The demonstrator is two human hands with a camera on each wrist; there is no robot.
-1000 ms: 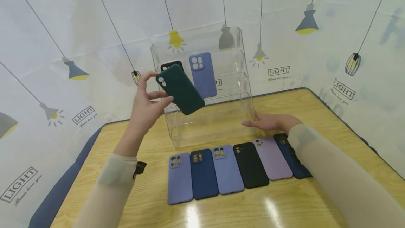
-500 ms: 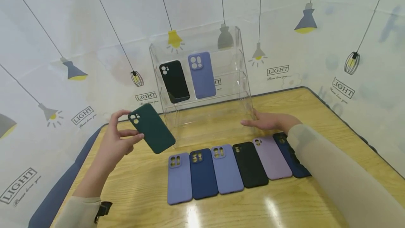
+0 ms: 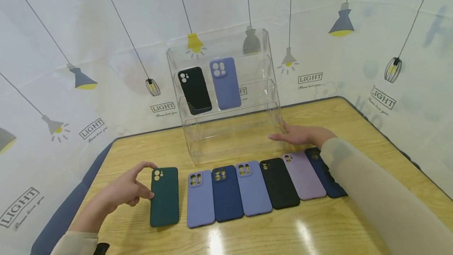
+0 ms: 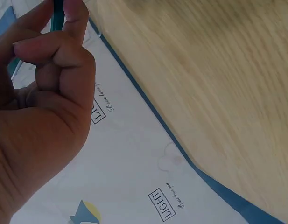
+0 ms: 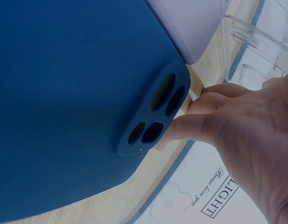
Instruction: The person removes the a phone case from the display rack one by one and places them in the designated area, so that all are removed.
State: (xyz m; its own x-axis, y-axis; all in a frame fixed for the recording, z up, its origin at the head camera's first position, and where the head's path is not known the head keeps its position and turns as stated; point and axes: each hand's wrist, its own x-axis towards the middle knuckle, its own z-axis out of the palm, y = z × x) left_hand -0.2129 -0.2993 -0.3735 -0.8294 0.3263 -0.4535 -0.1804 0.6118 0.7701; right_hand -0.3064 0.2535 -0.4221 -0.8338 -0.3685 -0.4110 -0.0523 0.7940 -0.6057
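My left hand (image 3: pixel 127 186) pinches a dark green phone case (image 3: pixel 164 198) by its edges. The case stands at the left end of the row, low over the table or on it; I cannot tell which. In the left wrist view, only a green edge of the case (image 4: pixel 58 16) shows between finger and thumb. My right hand (image 3: pixel 301 134) rests by the lower right side of the clear stepped display stand (image 3: pixel 230 129), its fingers extended. Exactly where they touch the stand is hard to see. A navy case (image 5: pixel 78 102) fills much of the right wrist view.
On the stand lean a black case (image 3: pixel 195 89) and a periwinkle case (image 3: pixel 226 84). Along the wooden table (image 3: pixel 127 145) runs a row of several cases, including a lilac case (image 3: pixel 305 176) and a black case (image 3: pixel 279 184). My right sleeve partly covers the rightmost navy case.
My left hand has carried the green case from in front of the stand down and left to the row's left end, turning it upright. My right hand has stayed in place.
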